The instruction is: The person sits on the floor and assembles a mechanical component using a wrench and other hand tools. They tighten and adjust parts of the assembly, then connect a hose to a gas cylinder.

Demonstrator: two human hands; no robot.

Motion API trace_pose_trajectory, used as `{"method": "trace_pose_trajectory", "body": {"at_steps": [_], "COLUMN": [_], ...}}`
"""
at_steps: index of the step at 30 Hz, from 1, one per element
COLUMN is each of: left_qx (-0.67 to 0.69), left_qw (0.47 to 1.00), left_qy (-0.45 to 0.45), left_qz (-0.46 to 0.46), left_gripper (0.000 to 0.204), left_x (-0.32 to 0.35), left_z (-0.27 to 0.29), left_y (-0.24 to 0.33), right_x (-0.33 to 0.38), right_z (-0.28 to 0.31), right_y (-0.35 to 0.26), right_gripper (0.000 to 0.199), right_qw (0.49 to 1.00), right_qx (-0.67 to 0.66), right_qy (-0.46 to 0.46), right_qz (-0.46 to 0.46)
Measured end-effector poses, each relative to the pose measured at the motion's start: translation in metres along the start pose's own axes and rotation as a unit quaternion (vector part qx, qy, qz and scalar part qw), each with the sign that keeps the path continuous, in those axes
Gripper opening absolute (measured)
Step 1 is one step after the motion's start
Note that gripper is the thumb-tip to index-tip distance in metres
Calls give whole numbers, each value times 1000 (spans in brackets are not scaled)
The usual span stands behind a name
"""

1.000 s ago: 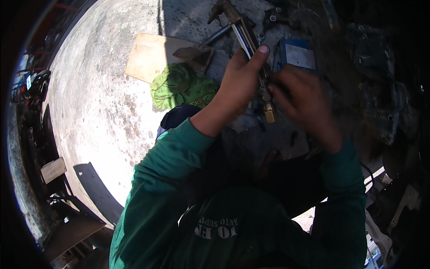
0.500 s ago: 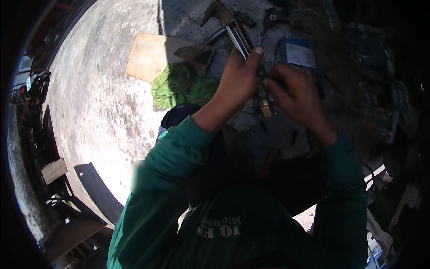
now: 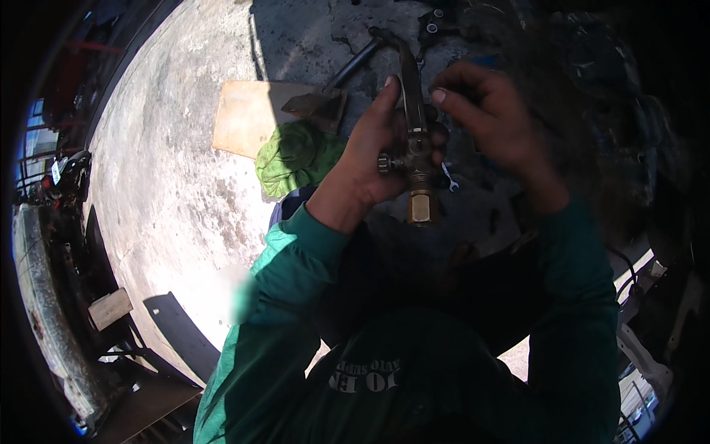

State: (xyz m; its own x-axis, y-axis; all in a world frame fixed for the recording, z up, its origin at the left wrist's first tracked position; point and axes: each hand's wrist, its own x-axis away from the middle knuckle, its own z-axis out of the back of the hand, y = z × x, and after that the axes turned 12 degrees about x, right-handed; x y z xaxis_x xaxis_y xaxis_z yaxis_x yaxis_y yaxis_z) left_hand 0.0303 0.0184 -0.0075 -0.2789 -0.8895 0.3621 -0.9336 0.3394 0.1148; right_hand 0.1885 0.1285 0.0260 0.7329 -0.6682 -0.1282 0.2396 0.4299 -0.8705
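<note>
A metal cutting torch [image 3: 419,159] with a round side knob [image 3: 385,163] and a brass hex nut [image 3: 421,209] lies in my left hand [image 3: 373,152]. The fingers wrap round its body from beneath and the thumb points up along it. The nut end faces me, while the far end is dark and foreshortened. Just right of the torch's upper part is my right hand [image 3: 492,111], its thumb and fingers closed in a pinch. Whatever that pinch may hold is too dark to make out.
Ahead on the stained concrete floor [image 3: 177,111] lie a hammer [image 3: 355,65], a tan board [image 3: 240,115] and a crumpled green cloth [image 3: 292,157]. An open-ended wrench [image 3: 450,178] rests below my hands. A wooden block [image 3: 110,309] sits at the left; dark machinery parts fill the right side.
My left hand has lowered the torch toward me and turned it, bringing the side knob into view. My right hand has moved from beside the lower body up along the torch.
</note>
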Motion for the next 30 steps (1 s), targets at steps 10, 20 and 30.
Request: {"method": "trace_pose_trajectory", "body": {"at_steps": [10,20,30], "left_qx": [-19,-253,-433], "left_qw": [994,897,790], "left_qy": [64,-12,179], "left_qz": [-82,-363,-395], "left_gripper": [59,51,43], "left_x": [2,19,9], "left_z": [1,-13,-5], "left_y": [5,32,32], "right_x": [3,24,7], "right_z": [-2,26,-21], "right_y": [25,70,19], "right_gripper": [20,25,34], "right_qw": [997,903,993], "right_qx": [57,282,18], "right_qy": [26,-321,-119], "right_qz": [35,-38,7]}}
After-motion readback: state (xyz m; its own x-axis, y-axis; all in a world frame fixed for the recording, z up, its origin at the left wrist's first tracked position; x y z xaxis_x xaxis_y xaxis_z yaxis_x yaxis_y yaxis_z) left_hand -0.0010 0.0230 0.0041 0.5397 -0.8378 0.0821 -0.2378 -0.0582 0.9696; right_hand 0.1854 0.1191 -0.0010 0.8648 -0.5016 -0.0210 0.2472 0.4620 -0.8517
